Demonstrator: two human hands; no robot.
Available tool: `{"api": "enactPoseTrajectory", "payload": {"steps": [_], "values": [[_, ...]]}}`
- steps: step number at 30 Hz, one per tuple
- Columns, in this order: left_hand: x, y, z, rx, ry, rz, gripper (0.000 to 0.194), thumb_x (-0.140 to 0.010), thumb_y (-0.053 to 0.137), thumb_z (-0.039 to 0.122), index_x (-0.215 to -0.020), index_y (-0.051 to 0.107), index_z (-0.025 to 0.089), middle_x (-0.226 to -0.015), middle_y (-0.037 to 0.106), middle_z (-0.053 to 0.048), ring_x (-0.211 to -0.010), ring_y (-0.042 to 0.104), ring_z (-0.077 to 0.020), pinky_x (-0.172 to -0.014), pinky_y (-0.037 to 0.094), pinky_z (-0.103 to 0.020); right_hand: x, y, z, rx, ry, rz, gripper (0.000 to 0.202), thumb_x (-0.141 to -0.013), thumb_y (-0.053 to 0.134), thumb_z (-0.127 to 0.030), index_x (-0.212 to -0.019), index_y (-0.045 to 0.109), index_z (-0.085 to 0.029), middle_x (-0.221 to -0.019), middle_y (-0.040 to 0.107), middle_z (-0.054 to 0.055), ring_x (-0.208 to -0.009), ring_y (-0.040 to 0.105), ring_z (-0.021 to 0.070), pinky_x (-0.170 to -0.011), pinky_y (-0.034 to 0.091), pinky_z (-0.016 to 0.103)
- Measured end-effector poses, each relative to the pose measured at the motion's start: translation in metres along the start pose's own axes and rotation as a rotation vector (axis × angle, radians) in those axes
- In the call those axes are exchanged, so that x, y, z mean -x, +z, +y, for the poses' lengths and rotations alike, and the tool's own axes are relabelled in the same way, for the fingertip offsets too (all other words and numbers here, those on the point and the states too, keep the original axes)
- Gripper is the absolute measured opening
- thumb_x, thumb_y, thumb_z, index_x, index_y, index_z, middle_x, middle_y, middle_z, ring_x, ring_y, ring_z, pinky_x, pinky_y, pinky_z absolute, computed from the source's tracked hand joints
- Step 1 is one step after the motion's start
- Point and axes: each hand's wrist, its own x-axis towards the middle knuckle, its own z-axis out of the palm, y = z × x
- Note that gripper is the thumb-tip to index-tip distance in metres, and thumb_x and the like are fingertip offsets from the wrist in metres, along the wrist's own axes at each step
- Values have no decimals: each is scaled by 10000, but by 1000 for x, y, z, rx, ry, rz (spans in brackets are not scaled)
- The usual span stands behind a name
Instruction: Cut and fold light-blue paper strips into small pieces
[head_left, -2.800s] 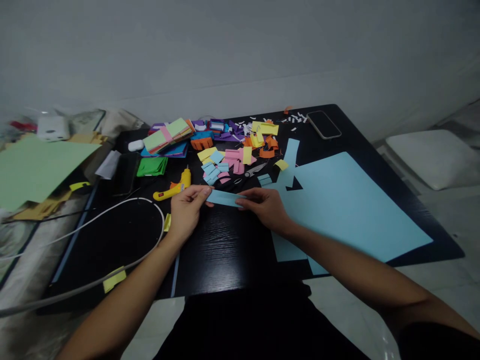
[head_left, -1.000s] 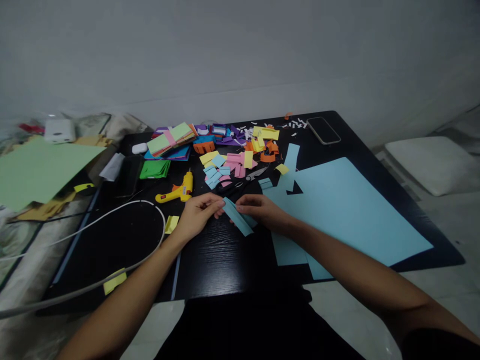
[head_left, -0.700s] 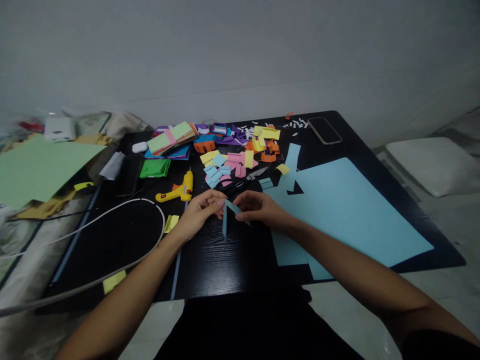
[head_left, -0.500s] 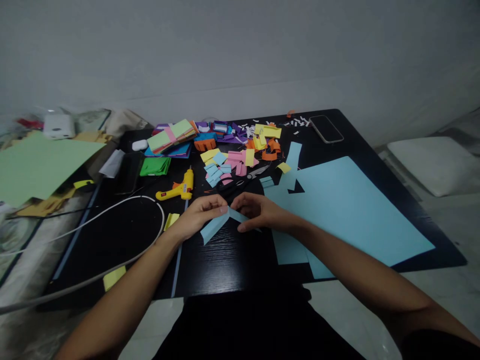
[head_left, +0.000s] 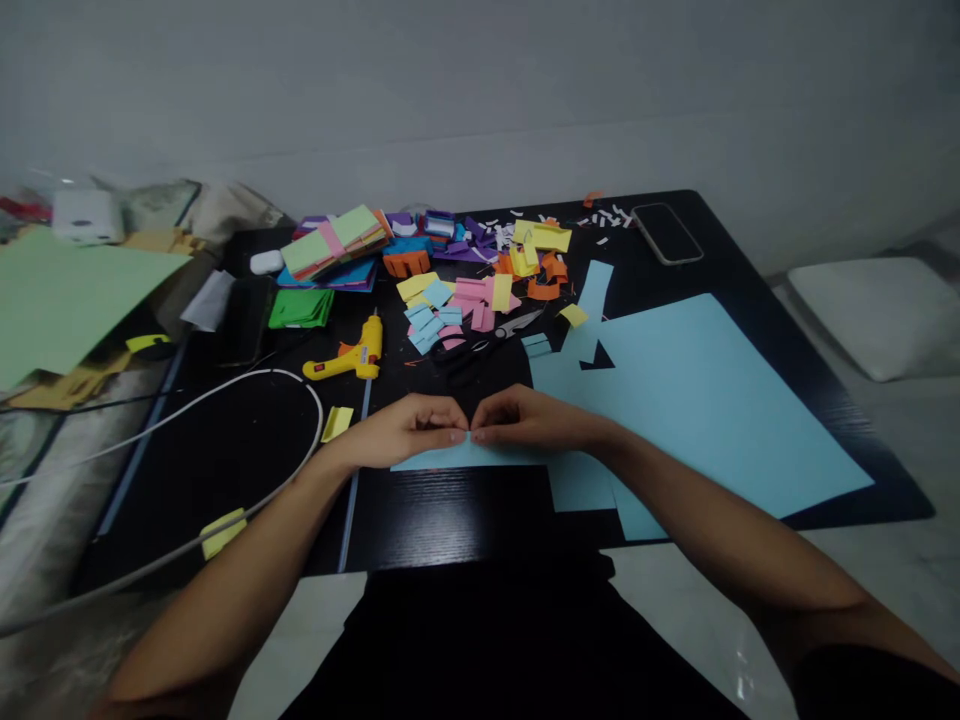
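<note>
Between my hands is a light blue paper strip (head_left: 450,457), stretched out level just above or on the black table. My left hand (head_left: 420,425) pinches its upper edge near the middle. Right beside it, my right hand (head_left: 517,420) pinches the same edge, the fingertips of both hands almost touching. Part of the strip is hidden behind the fingers. Black-handled scissors (head_left: 487,345) lie just beyond my hands, next to small folded blue paper pieces (head_left: 427,325). Large light blue sheets (head_left: 720,410) lie under and beside my right forearm.
A yellow glue gun (head_left: 352,352) lies left of centre, near a looped white cable (head_left: 319,400). Pink pieces (head_left: 476,295), orange scraps (head_left: 547,280) and a stack of coloured paper (head_left: 337,245) are at the back. A phone (head_left: 666,233) rests at the back right.
The blue strip was bent at an angle between my hands and now lies straight. My right hand has moved in beside the left one. The view has shifted slightly.
</note>
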Motion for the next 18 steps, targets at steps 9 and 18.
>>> {"api": "enactPoseTrajectory", "payload": {"steps": [9, 18], "values": [[-1, 4, 1, -84, 21, 16, 166, -875, 681, 336, -821, 716, 183, -663, 618, 12, -580, 522, -123, -535, 399, -222, -1, 2, 4, 9, -8, 11, 202, -881, 722, -371, -892, 787, -181, -698, 663, -23, -638, 529, 105, -603, 407, 242], [-3, 8, -4, -51, 48, 149, 188, -880, 667, 324, -777, 665, 166, -628, 553, 34, -545, 445, -92, -525, 343, -210, -1, 3, 5, -5, -29, 134, 236, -864, 732, -392, -876, 787, -162, -712, 673, -4, -670, 566, 126, -632, 434, 252]]}}
